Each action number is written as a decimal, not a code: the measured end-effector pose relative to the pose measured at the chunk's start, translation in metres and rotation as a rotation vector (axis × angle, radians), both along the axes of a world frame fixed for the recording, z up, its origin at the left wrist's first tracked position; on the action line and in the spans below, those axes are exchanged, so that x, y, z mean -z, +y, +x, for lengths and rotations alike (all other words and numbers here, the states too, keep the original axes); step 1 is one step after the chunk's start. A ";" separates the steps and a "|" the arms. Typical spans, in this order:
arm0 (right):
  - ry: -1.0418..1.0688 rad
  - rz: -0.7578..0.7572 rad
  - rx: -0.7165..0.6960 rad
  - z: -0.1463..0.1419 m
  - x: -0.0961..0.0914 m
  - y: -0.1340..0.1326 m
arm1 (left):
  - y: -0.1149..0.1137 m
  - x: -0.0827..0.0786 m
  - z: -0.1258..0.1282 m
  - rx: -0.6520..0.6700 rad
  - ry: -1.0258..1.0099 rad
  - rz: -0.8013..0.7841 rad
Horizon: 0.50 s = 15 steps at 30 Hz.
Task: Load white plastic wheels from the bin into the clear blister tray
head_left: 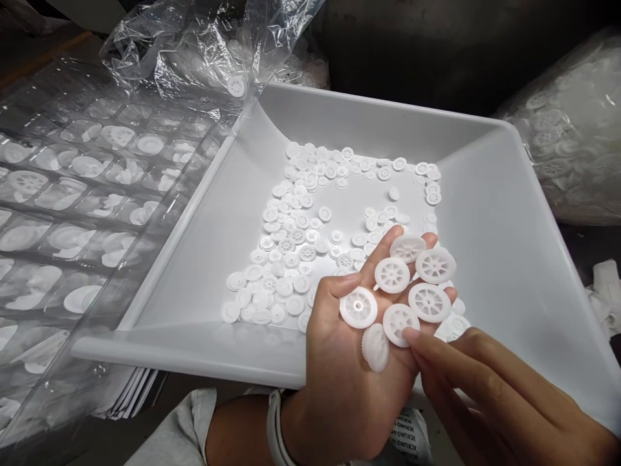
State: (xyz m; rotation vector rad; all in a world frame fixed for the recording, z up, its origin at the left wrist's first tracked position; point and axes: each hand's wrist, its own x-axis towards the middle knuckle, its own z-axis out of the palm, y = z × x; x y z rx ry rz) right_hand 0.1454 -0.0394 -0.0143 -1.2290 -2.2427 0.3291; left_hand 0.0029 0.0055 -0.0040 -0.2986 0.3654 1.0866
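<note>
Several white plastic gears, spoked and with toothed rims, lie spread over the upturned palm of my left hand. Its fingers stretch out beneath them, and its thumb rests by one gear at the left. From the right, my right hand reaches in with its fingers close together, its fingertips at the lower edge of a gear on the palm. The right thumb is mostly hidden. Both hands are over the front part of a large pale grey plastic tray, where many more small white gears lie loose.
Left of the tray, clear compartment trays hold white plastic parts. A clear plastic bag of white parts stands behind the tray's back left corner, and another full bag is at the right. Stacked sheets lie below the compartment trays.
</note>
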 end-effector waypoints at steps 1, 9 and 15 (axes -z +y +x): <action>-0.022 -0.002 -0.051 0.003 0.001 0.001 | 0.001 0.000 0.000 -0.002 0.010 -0.010; 0.165 -0.024 0.221 0.019 0.011 -0.007 | 0.000 0.004 0.001 -0.023 0.042 0.007; 0.032 0.039 0.017 0.008 0.006 -0.008 | -0.003 0.004 0.000 0.002 0.020 0.071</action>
